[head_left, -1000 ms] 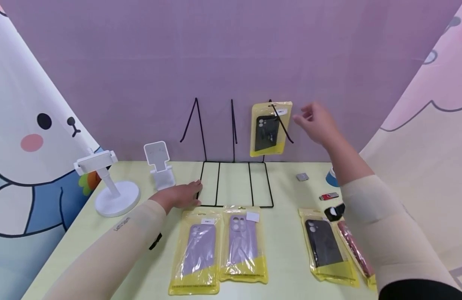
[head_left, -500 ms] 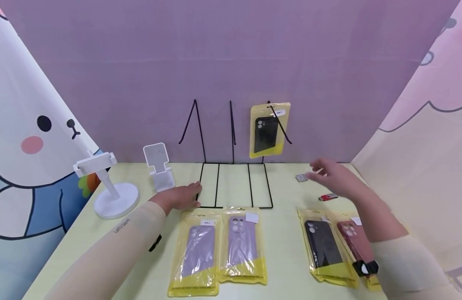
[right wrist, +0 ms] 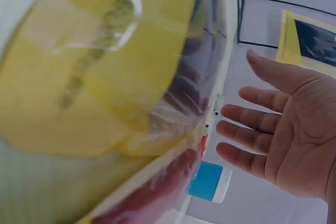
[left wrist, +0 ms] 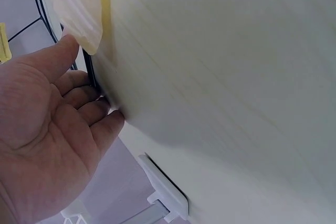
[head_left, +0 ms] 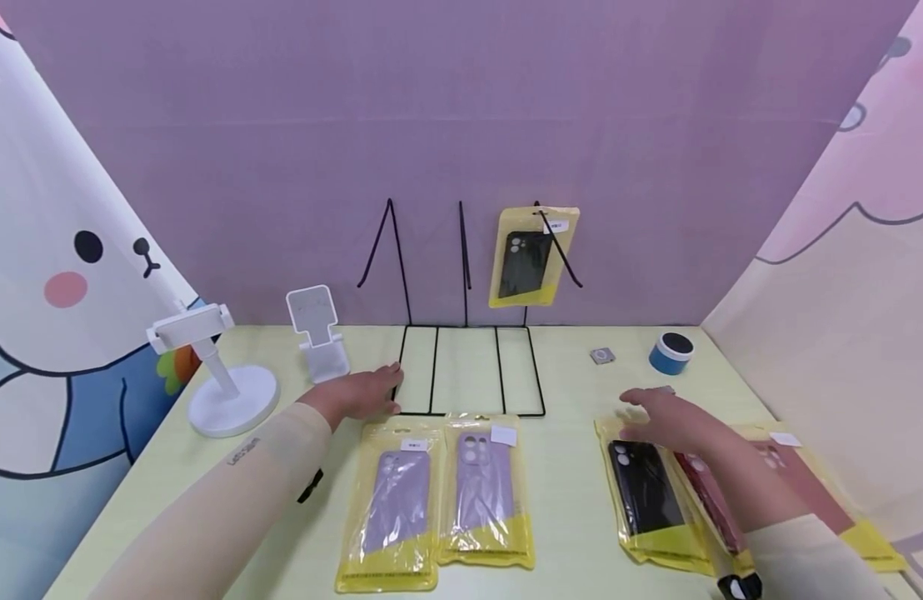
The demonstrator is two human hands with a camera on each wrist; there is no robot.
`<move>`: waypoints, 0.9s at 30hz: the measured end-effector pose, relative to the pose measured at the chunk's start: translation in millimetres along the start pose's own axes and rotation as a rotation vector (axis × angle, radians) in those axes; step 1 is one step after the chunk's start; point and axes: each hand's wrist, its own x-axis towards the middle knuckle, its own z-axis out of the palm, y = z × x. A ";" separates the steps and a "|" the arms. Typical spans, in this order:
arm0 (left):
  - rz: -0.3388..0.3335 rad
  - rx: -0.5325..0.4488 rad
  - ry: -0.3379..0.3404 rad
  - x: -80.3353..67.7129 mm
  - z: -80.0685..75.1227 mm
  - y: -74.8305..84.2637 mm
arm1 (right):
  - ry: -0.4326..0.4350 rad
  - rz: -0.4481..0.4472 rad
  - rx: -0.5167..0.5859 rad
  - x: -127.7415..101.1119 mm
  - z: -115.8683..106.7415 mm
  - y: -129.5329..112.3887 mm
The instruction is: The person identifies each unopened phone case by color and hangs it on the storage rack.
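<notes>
My left hand (head_left: 362,392) rests at the front left corner of a black wire display rack (head_left: 466,326), its fingertips and thumb touching the base wire. In the left wrist view its fingers (left wrist: 107,127) are slightly bent beside the wire. My right hand (head_left: 675,423) hovers, fingers spread and holding nothing, above a bagged black phone case (head_left: 645,492) and a bagged dark red one (head_left: 709,500). A bagged black phone case (head_left: 525,262) hangs on the rack's right hook. Two bagged purple phone cases (head_left: 397,500) lie in front of the rack.
On the left stand a white round-based phone holder (head_left: 232,400) and a small folding phone stand (head_left: 322,337). A blue tub (head_left: 671,353) and a small grey square piece (head_left: 602,356) sit back right. Another bagged pink-red case (head_left: 806,487) lies under the right forearm.
My right hand has moved away from the hanging bag, down and toward me, to above the bags on the right. The hanging bag has swung slightly. My left hand has stayed put.
</notes>
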 end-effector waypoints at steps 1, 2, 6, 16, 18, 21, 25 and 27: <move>0.002 0.002 0.000 -0.2 0.3 -0.2 | -0.009 0.006 -0.013 0.6 1.8 0.1; 0.004 0.008 0.002 -0.5 0.4 -0.4 | -0.018 0.011 -0.021 1.3 3.3 0.0; 0.012 0.011 0.007 -1.0 0.5 -0.7 | -0.048 0.010 -0.034 5.4 7.8 -0.6; 0.014 0.000 0.006 -2.2 0.3 1.7 | 0.024 -0.091 -0.183 8.9 8.6 1.1; 0.012 0.004 0.005 -2.1 0.4 1.8 | 0.040 -0.111 -0.187 8.3 6.9 1.5; 0.018 0.010 0.010 -1.5 0.9 0.8 | 0.049 -0.120 -0.166 6.6 1.8 -0.2; 0.023 0.010 0.021 -0.1 1.9 -1.0 | 0.066 -0.156 -0.135 3.5 -10.3 -5.3; 0.020 0.005 0.022 -0.1 2.5 -1.4 | 0.078 -0.183 -0.100 1.2 -17.7 -9.7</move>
